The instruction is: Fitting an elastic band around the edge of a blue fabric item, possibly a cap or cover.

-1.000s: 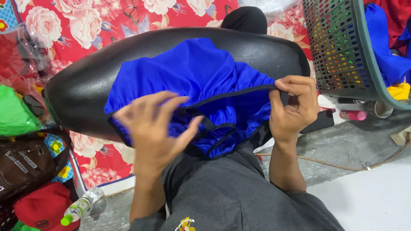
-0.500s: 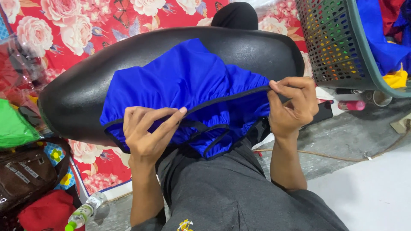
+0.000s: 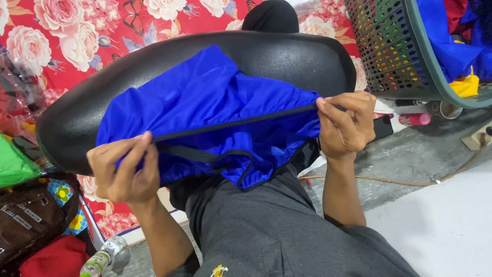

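The blue fabric cover (image 3: pixel 205 110) lay over the black seat pad (image 3: pixel 287 56) on the person's lap, its dark trimmed edge pulled taut between both hands. The left hand (image 3: pixel 125 169) and right hand (image 3: pixel 346 125) were each pinched shut on that edge. Even tension would likely keep the hem straight. A green basket (image 3: pixel 405 61) stood nearby.

Black cushion (image 3: pixel 287 59): middle portion is covered by the blue fabric (image 3: pixel 205 102).
Left fingertips (image 3: pixel 146 141): partly tucked behind the fabric edge.
Mesh basket (image 3: pixel 394 51): cut off by the top and right edges.
Plastic bottle (image 3: pixel 102 259): cut off at the bottom edge.
Brown bag (image 3: pixel 28 220): cut off at the left edge.
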